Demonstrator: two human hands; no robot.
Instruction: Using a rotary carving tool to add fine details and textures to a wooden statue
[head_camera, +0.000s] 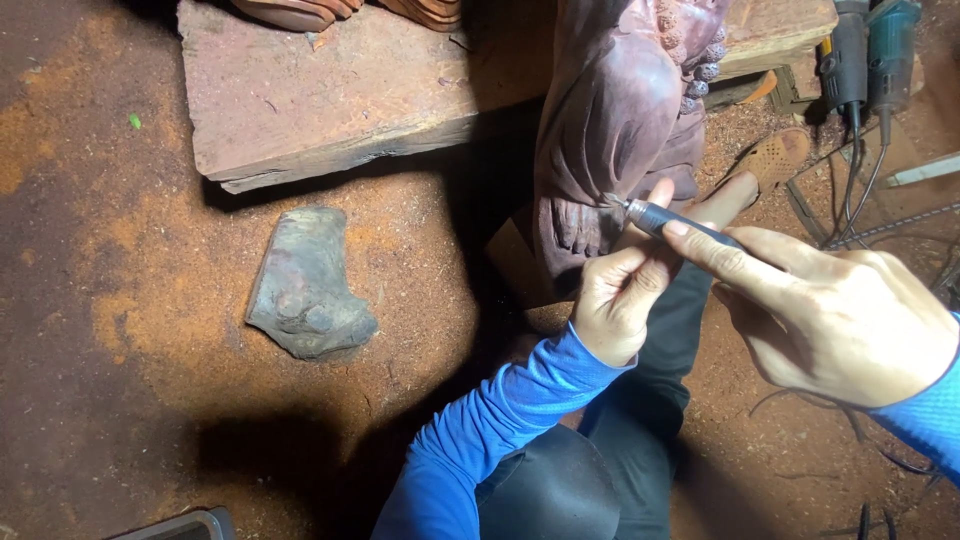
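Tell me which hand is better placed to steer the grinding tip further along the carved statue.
Right. The right hand grips the rotary handpiece, its tip against the wooden statue. The left hand only braces beside the tool, thumb up.

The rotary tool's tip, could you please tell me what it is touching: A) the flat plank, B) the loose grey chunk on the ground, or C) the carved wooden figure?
C: held in the right hand and steadied by the left hand, the rotary tool has its tip on the carved wooden figure.

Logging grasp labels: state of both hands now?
Left hand: curled beside the carved wooden figure, steadying the rotary tool.
Right hand: closed on the tool.
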